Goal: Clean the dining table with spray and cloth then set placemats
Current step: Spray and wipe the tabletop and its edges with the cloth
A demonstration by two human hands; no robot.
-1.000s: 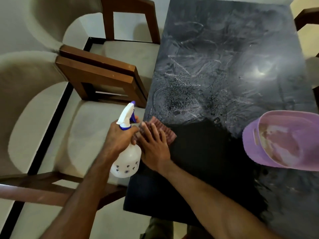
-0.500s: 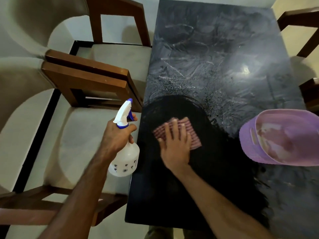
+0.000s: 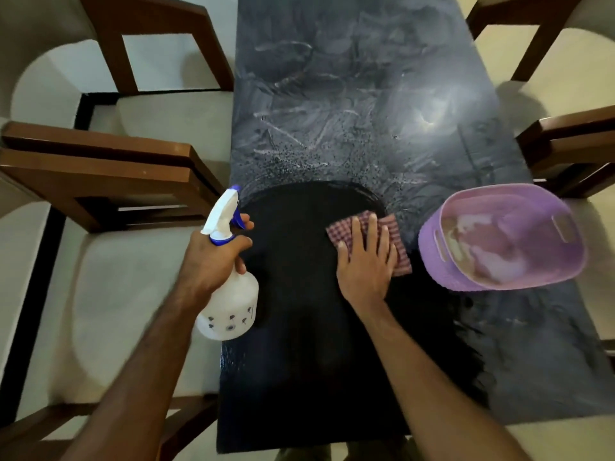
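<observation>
The right hand [image 3: 364, 261] presses flat on the soft, limp cloth [image 3: 397, 242]; the left hand [image 3: 213, 257] grips the light bottle [image 3: 229, 307] by its neck.

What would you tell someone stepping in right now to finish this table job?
Left hand grips the spray bottle at the table's left edge.
Right hand presses flat on the checked cloth beside the purple basket.
Done: the near part of the table is wiped dark.
Left: the far part shows smears and spray droplets; the strip near the basket looks dull too. No placemats in view.
</observation>
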